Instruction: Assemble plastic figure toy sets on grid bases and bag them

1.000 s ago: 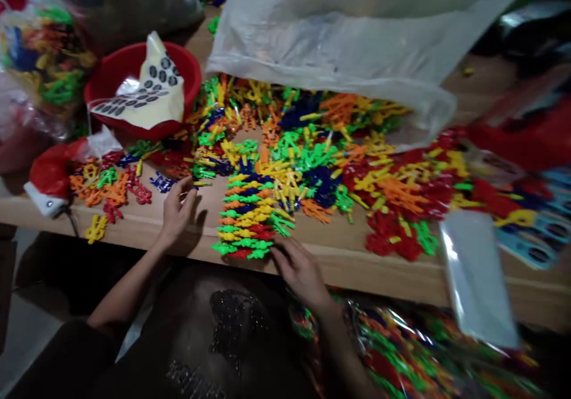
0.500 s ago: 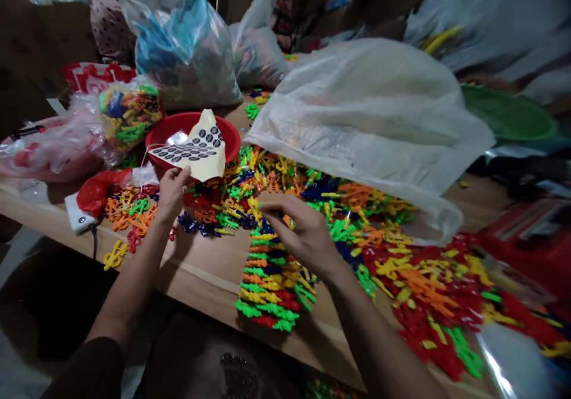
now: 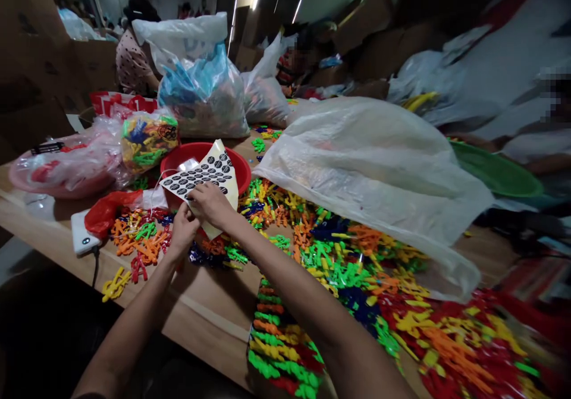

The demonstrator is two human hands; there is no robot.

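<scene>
A cream sheet of round black stickers (image 3: 225, 164) leans over the red basin (image 3: 244, 176). My left hand (image 3: 184, 229) pinches the sheet's lower left edge. Right beside it, my right hand (image 3: 212, 204) lies over the sheet with its fingers curled at the same edge; whether a single sticker is between them I cannot make out. Below my right forearm is a neat stack of colourful plastic figures (image 3: 272, 351), partly hidden by the arm. Loose figures (image 3: 138, 238) in orange, red and green lie left of my left hand.
A large white plastic bag (image 3: 370, 155) covers part of a wide heap of figures (image 3: 352, 262). Filled bags (image 3: 205, 101) stand behind the basin. At left are a pink basin (image 3: 66, 182) and a white power bank (image 3: 82, 235) with a cable. People sit farther back.
My right hand has moved from above the stacked figures leftward to the sticker sheet, beside my left hand. The left hand still holds the sheet. The camera view has tilted up.
</scene>
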